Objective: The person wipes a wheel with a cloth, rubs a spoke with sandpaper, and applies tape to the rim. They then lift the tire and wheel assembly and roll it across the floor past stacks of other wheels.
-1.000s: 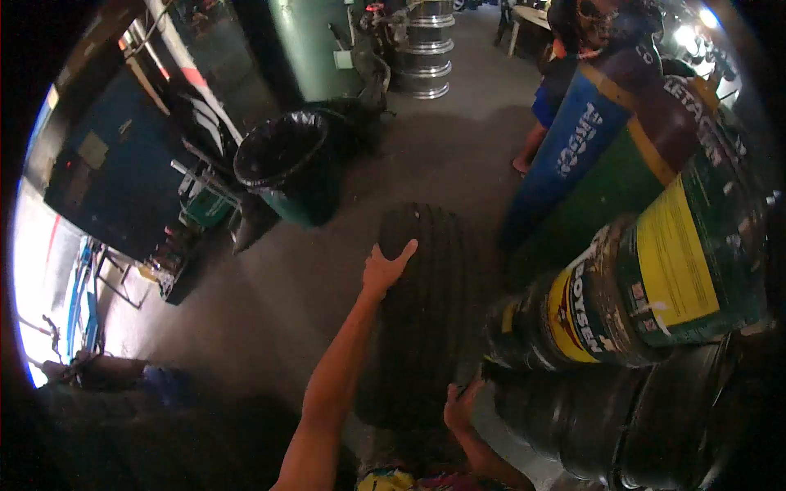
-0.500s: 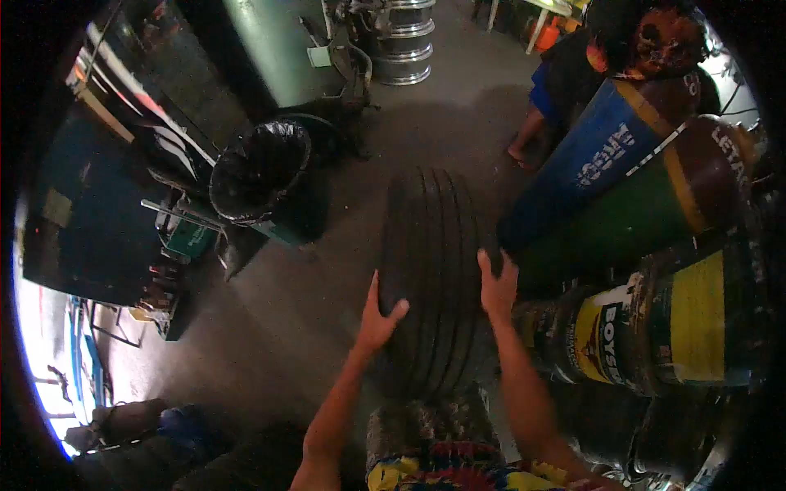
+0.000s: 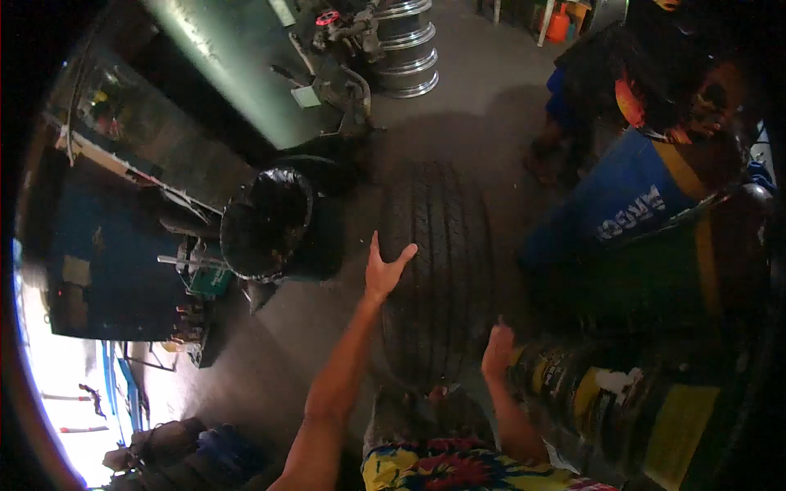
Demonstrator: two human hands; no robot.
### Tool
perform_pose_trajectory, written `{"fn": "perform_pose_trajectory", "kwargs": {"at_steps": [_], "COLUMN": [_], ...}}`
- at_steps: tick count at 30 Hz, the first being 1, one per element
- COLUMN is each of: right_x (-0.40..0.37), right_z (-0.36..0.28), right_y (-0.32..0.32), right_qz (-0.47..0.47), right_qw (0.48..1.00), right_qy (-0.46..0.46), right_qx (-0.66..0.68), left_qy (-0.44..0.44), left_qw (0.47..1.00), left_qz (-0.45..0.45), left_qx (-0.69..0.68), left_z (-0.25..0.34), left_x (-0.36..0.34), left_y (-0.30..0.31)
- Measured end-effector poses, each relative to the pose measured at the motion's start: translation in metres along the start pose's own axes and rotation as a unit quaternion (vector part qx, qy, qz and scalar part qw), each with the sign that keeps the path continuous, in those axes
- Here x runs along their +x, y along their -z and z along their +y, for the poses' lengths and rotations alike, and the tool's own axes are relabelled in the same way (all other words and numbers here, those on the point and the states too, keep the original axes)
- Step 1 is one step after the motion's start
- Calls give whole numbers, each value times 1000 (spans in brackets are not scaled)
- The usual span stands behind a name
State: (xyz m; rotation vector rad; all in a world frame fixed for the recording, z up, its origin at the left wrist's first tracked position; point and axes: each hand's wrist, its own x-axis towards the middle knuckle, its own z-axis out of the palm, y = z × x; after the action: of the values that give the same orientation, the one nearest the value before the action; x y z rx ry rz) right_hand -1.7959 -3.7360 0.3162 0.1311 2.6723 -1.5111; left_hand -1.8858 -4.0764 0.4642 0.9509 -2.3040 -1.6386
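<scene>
1. Now the tyre (image 3: 438, 270) stands upright on the floor just ahead of us, its tread running near to far.
2. Our left hand (image 3: 383, 270) lies open, flat on the tread's left shoulder, farther out; our right hand (image 3: 497, 352) sits nearer, at the right edge.
3. Whether the right fingers grip, we cannot tell; our clothing (image 3: 426, 446) hides the tyre's near end.

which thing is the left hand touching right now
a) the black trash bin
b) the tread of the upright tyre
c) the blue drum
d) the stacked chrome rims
B: the left hand lies open with fingers spread against the tread of the upright tyre, while the black trash bin stands apart from it, to the left.
</scene>
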Motion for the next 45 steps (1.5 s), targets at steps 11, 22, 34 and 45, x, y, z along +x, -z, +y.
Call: {"fn": "perform_pose_trajectory", "kwargs": {"at_steps": [11, 22, 34, 45], "right_x": [84, 389, 370, 688], "right_z": [-106, -304, -251, -319], "right_y": [-65, -107, -174, -155], "right_qz": [145, 180, 125, 223], "right_qw": [986, 929, 982, 955], "right_qy": [-57, -283, -59, -174], "right_qx": [60, -156, -125, -85], "left_qy": [127, -68, -97, -166], "left_qw": [980, 979, 968, 962], "left_qz": [-100, -188, -213, -215], "left_qx": [115, -26, 89, -10], "left_z": [93, 49, 157, 223], "left_x": [192, 246, 501, 652], "left_y": [-56, 0, -70, -176]}}
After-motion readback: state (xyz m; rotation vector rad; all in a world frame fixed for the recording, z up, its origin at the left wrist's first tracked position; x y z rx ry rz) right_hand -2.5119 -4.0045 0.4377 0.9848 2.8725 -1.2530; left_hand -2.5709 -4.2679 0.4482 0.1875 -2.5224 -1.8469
